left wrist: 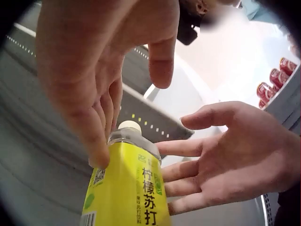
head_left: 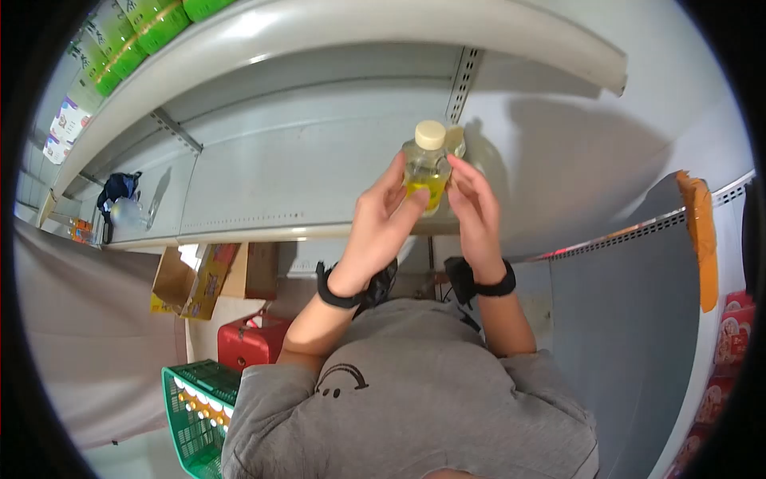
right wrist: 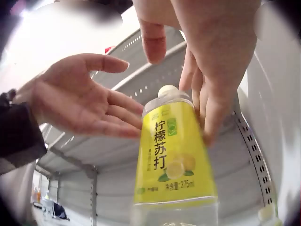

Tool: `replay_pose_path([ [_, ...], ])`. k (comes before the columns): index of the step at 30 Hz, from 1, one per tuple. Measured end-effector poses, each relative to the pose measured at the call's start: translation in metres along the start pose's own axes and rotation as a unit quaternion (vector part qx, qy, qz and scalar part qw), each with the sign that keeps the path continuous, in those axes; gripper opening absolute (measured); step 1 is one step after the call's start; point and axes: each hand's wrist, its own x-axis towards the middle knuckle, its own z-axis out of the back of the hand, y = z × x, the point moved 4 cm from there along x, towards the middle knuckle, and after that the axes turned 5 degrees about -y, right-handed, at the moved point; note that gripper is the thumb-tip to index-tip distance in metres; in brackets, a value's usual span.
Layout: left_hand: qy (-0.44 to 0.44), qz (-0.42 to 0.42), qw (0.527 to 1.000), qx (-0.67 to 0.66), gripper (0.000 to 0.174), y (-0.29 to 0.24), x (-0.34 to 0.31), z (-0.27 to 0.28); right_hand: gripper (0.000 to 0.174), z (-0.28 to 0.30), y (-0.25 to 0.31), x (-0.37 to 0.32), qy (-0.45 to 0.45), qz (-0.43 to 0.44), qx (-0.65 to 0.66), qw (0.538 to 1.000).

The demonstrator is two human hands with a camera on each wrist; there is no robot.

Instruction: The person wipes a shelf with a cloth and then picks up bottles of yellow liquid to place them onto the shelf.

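A soda drink bottle [head_left: 428, 168] with a cream cap and a yellow lemon label is between my two hands, over the front part of the shelf. My left hand [head_left: 377, 227] lies along one side of it, fingers mostly straight. From the other side my right hand [head_left: 479, 214] touches it with extended fingers. In the left wrist view the label of the soda bottle [left wrist: 129, 183] faces the camera, and both thumbs stand away from it. The right wrist view shows the bottle [right wrist: 176, 150] upright, fingertips at its shoulder. Behind it, a second capped bottle [head_left: 456, 140] is partly hidden.
A grey shelf [head_left: 279, 176] runs across, with an upper shelf edge [head_left: 359, 28] above. Green-labelled bottles [head_left: 128, 40] stand up there. Below left are open cartons [head_left: 203, 279], a red case [head_left: 251, 342] and a green basket [head_left: 191, 431] holding bottles. A white wall [head_left: 558, 160] bounds the right.
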Motion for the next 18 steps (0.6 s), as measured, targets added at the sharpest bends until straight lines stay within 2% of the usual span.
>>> replay_pose_path([
  [2,-0.009,0.042,0.999,0.006,0.055,0.025,0.006,0.001,0.033,0.012,-0.033,-0.001,-0.050,-0.018,-0.052,0.997],
  [5,-0.008,0.087,0.996,0.023,0.054,0.075,0.019,0.011,0.030,0.023,-0.074,-0.003,-0.079,-0.050,-0.052,0.994],
  [10,-0.014,0.141,0.989,0.038,0.057,0.148,0.035,0.036,0.035,0.041,-0.139,-0.002,-0.097,-0.095,0.013,0.991],
  [15,-0.022,0.157,0.987,0.035,0.056,0.184,0.041,0.044,0.041,0.048,-0.168,0.000,-0.102,-0.137,0.013,0.985],
  [18,-0.002,0.167,0.986,0.030,0.055,0.184,0.043,0.045,0.042,0.052,-0.178,0.001,-0.103,-0.119,0.010,0.987],
])
